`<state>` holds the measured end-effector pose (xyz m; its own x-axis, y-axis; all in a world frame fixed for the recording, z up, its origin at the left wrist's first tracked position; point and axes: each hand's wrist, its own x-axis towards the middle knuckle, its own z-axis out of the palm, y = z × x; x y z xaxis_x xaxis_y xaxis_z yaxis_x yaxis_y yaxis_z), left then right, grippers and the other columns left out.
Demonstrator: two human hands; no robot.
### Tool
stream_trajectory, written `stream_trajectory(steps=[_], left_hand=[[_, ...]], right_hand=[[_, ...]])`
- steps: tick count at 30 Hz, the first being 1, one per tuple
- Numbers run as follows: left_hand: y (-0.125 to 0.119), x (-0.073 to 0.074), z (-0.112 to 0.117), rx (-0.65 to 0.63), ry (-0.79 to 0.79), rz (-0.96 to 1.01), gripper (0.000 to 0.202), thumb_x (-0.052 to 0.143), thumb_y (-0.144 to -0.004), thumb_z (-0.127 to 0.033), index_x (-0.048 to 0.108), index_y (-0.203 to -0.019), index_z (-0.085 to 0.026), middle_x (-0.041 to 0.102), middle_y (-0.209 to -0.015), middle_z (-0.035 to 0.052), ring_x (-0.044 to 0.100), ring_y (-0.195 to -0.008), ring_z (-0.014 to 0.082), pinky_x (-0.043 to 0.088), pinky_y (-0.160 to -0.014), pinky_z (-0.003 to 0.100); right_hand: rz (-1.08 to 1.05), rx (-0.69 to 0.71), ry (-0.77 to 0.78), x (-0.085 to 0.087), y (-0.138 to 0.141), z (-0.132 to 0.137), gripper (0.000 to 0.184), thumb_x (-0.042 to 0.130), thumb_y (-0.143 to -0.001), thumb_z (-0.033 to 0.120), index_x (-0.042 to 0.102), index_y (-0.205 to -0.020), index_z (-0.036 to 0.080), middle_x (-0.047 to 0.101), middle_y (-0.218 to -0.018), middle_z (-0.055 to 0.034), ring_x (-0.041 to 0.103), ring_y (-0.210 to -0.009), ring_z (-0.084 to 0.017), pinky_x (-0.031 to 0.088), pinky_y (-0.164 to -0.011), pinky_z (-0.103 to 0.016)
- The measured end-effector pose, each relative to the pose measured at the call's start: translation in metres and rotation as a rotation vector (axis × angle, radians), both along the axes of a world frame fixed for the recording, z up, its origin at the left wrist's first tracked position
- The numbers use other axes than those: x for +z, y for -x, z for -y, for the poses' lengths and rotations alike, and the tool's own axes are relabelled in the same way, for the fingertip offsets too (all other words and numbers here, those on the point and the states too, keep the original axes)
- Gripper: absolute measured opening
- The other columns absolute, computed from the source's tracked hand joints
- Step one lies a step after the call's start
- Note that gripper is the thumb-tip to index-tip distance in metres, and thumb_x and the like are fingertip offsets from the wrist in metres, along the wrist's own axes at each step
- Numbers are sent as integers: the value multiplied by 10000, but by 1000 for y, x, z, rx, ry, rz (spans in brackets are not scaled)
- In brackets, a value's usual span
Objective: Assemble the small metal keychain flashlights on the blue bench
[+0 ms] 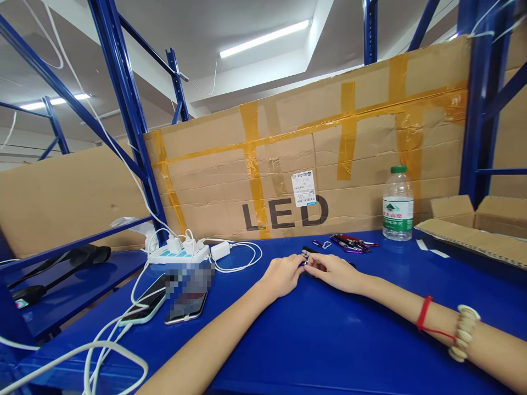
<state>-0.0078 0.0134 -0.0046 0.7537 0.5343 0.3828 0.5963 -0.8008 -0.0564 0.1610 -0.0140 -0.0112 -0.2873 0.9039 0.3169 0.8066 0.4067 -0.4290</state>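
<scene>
My left hand (284,275) and my right hand (335,272) meet over the blue shelf top, fingertips pinched together. Between them shows a small purple and silvery metal piece (303,264), mostly hidden by the fingers, so I cannot tell its kind. A dark object (307,252) lies just beyond the fingertips, partly covered. Farther back are a small purple and silver carabiner (321,244) and a pile of slim red, purple and dark metal pieces (353,243). On my right wrist are a red cord and a pale beaded bracelet.
To the left, a white power strip (179,252) with plugs and looping white cables sits near two phones (146,302). A water bottle (397,206) with a green cap and an open cardboard box (477,225) are at right. Taped cardboard marked LED (284,164) walls the back.
</scene>
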Motion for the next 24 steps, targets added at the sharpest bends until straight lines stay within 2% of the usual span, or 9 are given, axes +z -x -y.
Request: stream_trajectory(steps=[7, 14, 24], left_hand=[[1, 1, 2, 9, 12, -12, 195, 305, -877, -233, 455, -999, -209, 572, -973, 18, 563, -882, 156, 433, -746, 247], [0, 1, 2, 46, 1, -67, 212, 290, -876, -243, 455, -1004, -211, 573, -938, 27, 575, -833, 172, 445, -686, 267], [1, 1, 1, 32, 25, -73, 211, 293, -876, -253, 458, -1001, -214, 571, -978, 23, 567, -864, 177, 445, -703, 271]], right_hand=[[56, -23, 5, 2, 1, 3, 309, 311, -815, 464, 504, -751, 230, 624, -736, 5, 560, -676, -176, 358, -559, -268], [87, -9, -10, 1, 1, 0, 307, 307, -817, 459, 503, -753, 232, 628, -746, -2, 569, -680, -184, 369, -561, -268], [88, -17, 3, 2, 2, 3, 316, 310, -809, 465, 496, -718, 226, 625, -742, -10, 565, -695, -201, 374, -564, -284]])
